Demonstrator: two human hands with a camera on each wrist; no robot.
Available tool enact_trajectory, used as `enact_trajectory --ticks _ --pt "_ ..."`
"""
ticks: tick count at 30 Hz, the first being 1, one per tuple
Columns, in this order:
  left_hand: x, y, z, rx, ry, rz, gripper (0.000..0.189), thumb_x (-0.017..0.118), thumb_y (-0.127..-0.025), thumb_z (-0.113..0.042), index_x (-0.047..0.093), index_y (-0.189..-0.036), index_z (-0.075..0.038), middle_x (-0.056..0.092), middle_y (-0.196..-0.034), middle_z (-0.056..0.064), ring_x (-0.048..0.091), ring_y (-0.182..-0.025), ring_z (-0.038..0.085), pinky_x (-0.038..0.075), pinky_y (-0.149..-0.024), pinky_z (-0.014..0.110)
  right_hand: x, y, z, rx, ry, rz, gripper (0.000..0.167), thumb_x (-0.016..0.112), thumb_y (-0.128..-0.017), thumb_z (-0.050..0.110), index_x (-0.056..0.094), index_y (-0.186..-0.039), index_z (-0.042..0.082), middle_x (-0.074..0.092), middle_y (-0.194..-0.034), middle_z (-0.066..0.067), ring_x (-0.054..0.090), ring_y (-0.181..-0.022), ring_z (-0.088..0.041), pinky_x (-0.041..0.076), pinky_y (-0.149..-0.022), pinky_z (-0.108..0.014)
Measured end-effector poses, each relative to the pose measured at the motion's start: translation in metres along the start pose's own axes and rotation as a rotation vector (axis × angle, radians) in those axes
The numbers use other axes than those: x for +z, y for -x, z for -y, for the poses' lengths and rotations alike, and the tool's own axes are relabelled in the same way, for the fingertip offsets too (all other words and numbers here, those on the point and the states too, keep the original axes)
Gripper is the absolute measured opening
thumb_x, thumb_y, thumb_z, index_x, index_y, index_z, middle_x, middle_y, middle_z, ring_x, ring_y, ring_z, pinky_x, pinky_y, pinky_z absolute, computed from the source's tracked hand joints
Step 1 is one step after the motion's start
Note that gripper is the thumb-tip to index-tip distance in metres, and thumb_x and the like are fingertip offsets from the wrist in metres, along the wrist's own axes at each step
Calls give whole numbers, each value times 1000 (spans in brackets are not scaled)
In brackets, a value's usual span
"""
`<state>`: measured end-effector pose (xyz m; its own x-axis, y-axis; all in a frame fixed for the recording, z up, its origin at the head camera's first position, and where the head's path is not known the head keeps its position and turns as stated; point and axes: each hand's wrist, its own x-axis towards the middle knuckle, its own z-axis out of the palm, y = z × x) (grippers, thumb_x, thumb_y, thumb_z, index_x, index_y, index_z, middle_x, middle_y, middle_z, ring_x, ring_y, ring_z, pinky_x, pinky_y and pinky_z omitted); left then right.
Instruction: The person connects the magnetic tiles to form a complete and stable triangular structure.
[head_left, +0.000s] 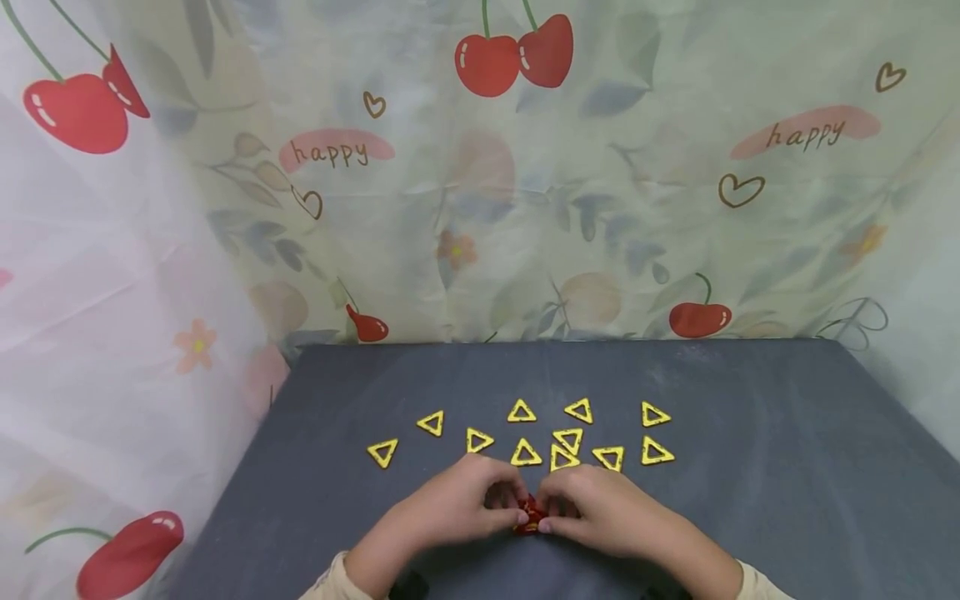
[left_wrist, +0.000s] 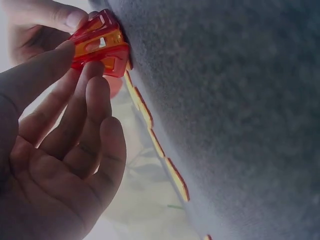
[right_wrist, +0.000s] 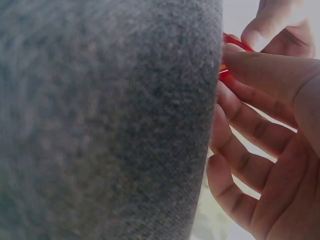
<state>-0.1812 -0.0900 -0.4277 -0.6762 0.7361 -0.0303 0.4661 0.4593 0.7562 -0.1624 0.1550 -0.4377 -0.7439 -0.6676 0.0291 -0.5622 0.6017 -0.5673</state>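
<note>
A small glossy red piece (head_left: 529, 515) with orange, see-through faces and cut-out openings is between my two hands, low in the middle of the head view. My left hand (head_left: 467, 504) pinches its left side between thumb and fingertips. From the other side, the thumb and fingers of my right hand (head_left: 600, 508) grip it too. The left wrist view shows angled, ridged faces on the red piece (left_wrist: 100, 44). In the right wrist view only a sliver of the red piece (right_wrist: 237, 42) shows past the fingers. Just beyond the hands lie several flat yellow triangle frames (head_left: 527, 452).
The yellow triangles spread in loose rows across the dark grey table (head_left: 750, 433), from a left one (head_left: 383, 452) to a right one (head_left: 657, 451). Two of them touch near the middle. A cherry-printed curtain (head_left: 525, 208) hangs behind the table and along its left side.
</note>
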Motion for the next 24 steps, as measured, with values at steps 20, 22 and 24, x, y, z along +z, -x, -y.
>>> enact_trajectory --ticks 20,22,24 --pt "3 -3 -6 -4 -68 -15 9 86 -90 -12 78 -95 -14 68 -78 -15 63 -68 -4 54 -66 17 0 0 0 -7 2 -9 13 80 -96 38 70 -91 32 59 -78 22 53 -68 7 46 -64 -20" --pt "3 -2 -6 -8 -72 -14 9 85 -90 -12 79 -96 -13 68 -78 -15 63 -68 -3 54 -66 17 0 0 0 -5 4 -7 12 80 -96 38 71 -92 32 59 -78 22 53 -69 7 46 -64 -21" --pt "3 -2 -6 -8 -73 -14 9 85 -90 -12 79 -96 -13 68 -78 -14 63 -68 -3 54 -66 17 0 0 1 -1 3 -3 12 80 -96 38 71 -93 31 59 -79 22 53 -69 7 46 -64 -21"
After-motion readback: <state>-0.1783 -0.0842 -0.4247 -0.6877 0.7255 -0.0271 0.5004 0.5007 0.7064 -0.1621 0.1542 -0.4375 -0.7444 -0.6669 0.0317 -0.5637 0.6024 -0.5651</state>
